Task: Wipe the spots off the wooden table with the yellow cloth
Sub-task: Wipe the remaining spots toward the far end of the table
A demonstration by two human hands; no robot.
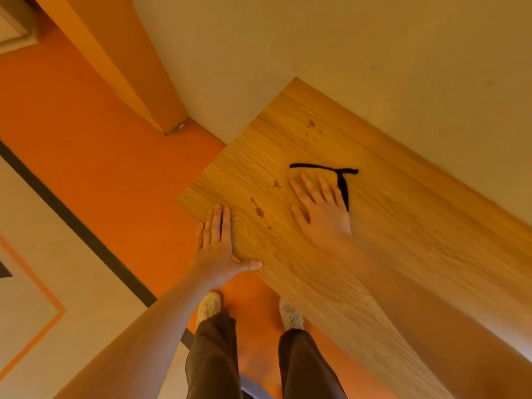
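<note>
Spotted wooden table [403, 214] against beige wall [345, 38], orange floor [86, 125].

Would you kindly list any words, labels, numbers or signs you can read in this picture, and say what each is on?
None can be read: no text shows anywhere.
The black T-shaped marking beside the right hand on the light wooden table looks like an edge trim or tape, not a letter; I cannot tell which.

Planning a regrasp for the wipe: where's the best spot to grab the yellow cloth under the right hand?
Put the grip on the black-hemmed corner, probably coming in from the wall side. The yellow cloth lies flat on the wooden table, pinned under the flat right hand. Only that hemmed corner shows clear of the fingers.
</note>
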